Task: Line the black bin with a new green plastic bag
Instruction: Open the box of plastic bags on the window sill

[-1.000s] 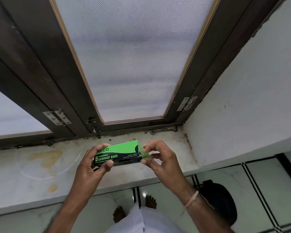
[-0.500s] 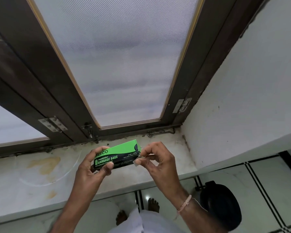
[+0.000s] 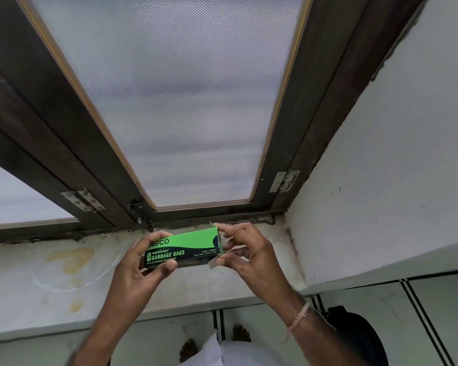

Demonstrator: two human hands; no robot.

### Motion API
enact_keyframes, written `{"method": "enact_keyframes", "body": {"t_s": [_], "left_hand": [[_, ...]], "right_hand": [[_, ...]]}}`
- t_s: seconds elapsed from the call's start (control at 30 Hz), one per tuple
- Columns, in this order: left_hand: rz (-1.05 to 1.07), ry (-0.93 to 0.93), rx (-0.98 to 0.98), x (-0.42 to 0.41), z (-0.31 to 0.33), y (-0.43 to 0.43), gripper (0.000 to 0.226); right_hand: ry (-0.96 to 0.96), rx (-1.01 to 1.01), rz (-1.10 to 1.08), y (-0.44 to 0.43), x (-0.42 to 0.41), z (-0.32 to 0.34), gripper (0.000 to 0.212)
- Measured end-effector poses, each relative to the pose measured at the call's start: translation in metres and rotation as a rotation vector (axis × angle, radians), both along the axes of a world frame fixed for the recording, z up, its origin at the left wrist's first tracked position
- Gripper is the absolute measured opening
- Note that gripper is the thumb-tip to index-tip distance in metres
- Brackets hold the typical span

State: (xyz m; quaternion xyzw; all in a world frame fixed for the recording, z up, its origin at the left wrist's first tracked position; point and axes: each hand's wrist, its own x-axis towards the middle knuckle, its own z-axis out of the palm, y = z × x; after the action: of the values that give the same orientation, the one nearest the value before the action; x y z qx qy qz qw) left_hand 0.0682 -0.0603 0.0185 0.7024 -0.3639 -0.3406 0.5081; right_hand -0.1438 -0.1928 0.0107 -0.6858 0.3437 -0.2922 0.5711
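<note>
Above the stained sill (image 3: 64, 294), the left hand (image 3: 140, 270) clasps the green garbage-bag box (image 3: 183, 250) while the right hand (image 3: 245, 253) pinches its right end flap (the black bin (image 3: 360, 336) sits on the floor, near right).

Garbage-bag box (image 3: 184, 248) between both hands

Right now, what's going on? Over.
Left hand gripping garbage bag box. Right hand working its end flap. Black bin below, unlined. Nothing blocking.
</note>
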Motion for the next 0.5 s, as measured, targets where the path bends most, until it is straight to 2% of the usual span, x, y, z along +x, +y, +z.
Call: {"method": "enact_keyframes", "body": {"t_s": [0.17, 0.27, 0.5], "left_hand": [[-0.077, -0.329, -0.004, -0.007, 0.03, -0.012, 0.047], [-0.122, -0.485, 0.005, -0.012, 0.041, -0.024, 0.047], [-0.119, -0.499, -0.035, -0.023, 0.054, -0.038, 0.048]], "right_hand": [[-0.118, 0.349, 0.041, -0.005, -0.006, -0.01, 0.058], [-0.202, 0.469, 0.02, -0.003, -0.003, -0.02, 0.054], [-0.303, 0.551, -0.004, -0.016, -0.012, -0.014, 0.044]]}}
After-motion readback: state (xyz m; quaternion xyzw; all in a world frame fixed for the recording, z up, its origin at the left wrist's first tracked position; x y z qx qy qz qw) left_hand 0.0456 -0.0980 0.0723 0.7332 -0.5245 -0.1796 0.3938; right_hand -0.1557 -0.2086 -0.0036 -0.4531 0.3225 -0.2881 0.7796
